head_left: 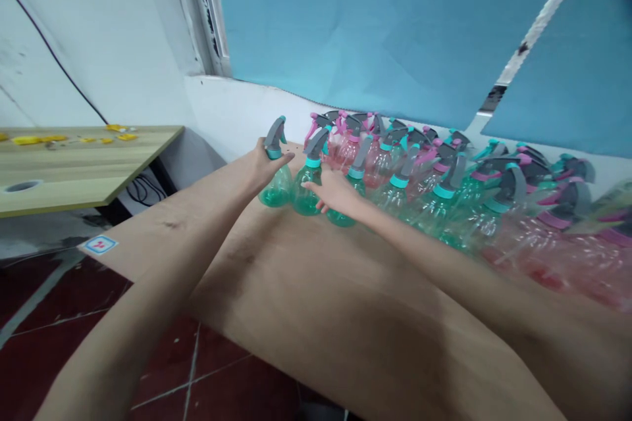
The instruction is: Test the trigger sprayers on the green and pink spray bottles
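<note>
Left hand [265, 166] curls round the leftmost bottle [275, 196], beside the second bottle [303, 196] on the board [296, 276] — right hand [340, 192], fingers half-spread, is at the second — its hold I cannot tell

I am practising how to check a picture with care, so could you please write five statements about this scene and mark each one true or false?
1. The left hand is at the neck of the leftmost bottle. True.
2. The right hand is far from all bottles. False: it is at the green bottles beside the leftmost one.
3. Yellow pieces lie on the other table. True.
4. The sticker is on the red floor. False: it is on a corner of the brown tabletop.
5. Every bottle has a pink collar. False: several collars, the leftmost bottle's included, are turquoise.
</note>
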Available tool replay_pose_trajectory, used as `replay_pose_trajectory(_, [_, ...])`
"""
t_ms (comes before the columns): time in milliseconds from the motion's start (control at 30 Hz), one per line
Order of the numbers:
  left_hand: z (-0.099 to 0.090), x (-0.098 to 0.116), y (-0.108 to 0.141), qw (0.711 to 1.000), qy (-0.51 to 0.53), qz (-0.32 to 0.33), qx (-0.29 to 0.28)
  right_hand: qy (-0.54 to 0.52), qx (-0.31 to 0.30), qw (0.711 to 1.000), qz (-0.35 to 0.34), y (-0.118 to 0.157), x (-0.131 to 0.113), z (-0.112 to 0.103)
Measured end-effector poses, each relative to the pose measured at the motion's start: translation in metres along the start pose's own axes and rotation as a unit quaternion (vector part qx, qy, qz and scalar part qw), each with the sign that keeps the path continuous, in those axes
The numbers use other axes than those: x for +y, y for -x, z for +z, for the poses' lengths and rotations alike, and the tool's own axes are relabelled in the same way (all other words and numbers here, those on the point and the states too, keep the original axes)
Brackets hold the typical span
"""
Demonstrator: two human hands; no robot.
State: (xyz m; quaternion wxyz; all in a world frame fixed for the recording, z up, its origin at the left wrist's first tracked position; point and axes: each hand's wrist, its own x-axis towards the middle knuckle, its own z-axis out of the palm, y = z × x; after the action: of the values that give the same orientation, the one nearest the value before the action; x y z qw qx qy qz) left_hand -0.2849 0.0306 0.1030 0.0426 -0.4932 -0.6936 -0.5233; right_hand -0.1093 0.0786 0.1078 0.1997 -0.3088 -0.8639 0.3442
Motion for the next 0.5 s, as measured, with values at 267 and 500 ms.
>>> replay_pose_trajectory(267, [-0.027,0.016,0.027,0.998,-0.023,-0.060,-0.011,0.023,0.002,1.000,-0.017,0.001,-0.001,-0.001])
replay_pose_trajectory(500, [-0.057,0.033,0.091,0.996,-0.078,-0.036,0.005,0.068,0.011,0.996,-0.055,0.027,-0.009,0.001])
